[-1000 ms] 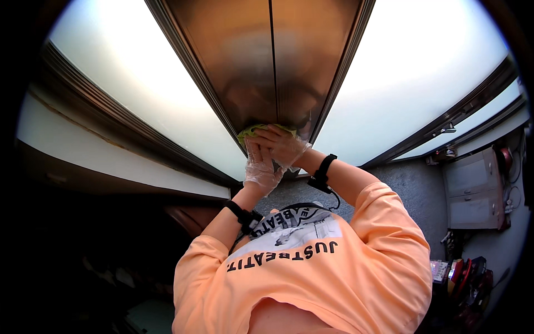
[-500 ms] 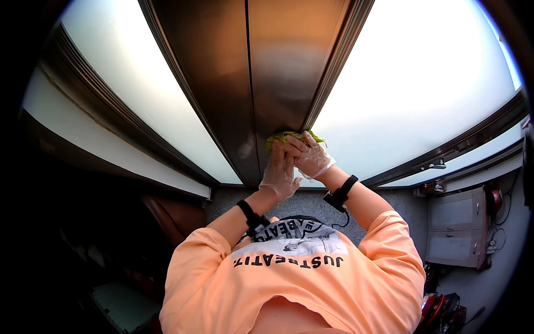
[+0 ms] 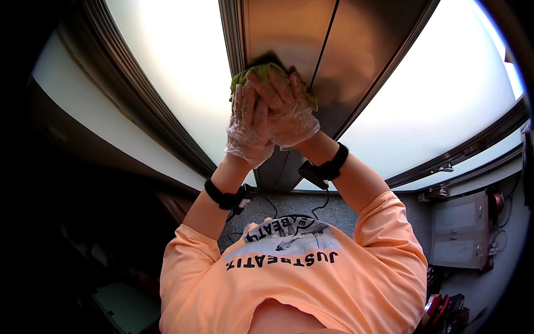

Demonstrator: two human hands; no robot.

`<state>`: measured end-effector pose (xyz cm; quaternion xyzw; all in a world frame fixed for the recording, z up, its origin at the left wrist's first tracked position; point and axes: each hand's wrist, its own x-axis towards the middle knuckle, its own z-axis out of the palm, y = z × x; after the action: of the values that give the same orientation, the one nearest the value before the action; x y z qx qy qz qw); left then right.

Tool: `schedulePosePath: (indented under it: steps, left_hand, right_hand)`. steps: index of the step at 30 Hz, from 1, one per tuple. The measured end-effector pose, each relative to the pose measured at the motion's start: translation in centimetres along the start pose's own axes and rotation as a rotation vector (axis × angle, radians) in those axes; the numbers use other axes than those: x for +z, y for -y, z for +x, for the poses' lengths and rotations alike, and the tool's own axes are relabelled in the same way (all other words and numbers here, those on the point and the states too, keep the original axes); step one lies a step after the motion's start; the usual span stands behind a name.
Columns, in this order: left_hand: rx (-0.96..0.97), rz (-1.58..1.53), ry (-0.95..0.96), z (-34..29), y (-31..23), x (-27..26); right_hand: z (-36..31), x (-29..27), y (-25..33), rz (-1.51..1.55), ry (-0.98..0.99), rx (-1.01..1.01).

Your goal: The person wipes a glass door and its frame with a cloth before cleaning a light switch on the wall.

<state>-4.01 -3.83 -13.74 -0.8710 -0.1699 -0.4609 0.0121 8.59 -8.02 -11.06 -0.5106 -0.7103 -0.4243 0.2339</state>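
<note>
A bunched green cloth (image 3: 260, 69) is pressed against a shiny brown metal panel (image 3: 289, 34), beside the ridged frame at its left edge. My right hand (image 3: 289, 118), in a clear plastic glove, holds the cloth down with its fingers laid over it. Close against it, my left hand (image 3: 248, 127), gloved the same way, presses the cloth's left part with long, straightened fingers. The two hands touch and partly overlap. Both palms face the panel and hide most of the cloth.
Bright frosted panes stand on the left (image 3: 172, 61) and right (image 3: 439, 72) of the panel. A handle (image 3: 445, 167) sits on the right frame. Below are grey flooring (image 3: 267, 207) and, at right, a pale cabinet (image 3: 459, 228). Black bands with devices and cables circle both wrists.
Both hands have carried the cloth across the panel from its right edge to its left edge, and higher up. The panel now appears farther right in the view.
</note>
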Motion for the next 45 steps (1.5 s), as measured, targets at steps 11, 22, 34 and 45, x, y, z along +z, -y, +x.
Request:
schedulePosePath:
  steps: [11,22,34,45]
  left_hand:
    - [-0.247,-0.182,0.278,-6.8,-0.3,4.1]
    - [-0.421,-0.221,0.498,-8.5,-0.1,3.8]
    - [-0.118,-0.149,0.295,-6.7,-2.8,2.9]
    - [0.101,0.062,-0.071,4.1,-3.0,-3.0]
  right_hand:
    - [-5.5,3.1,1.2,-0.096,0.253,-0.121]
    - [-6.7,5.2,1.5,-0.018,0.363,-0.257]
    - [-7.8,-0.8,-0.1,0.277,0.265,-0.106]
    - [2.1,-3.7,-3.2,0.337,-0.236,0.102]
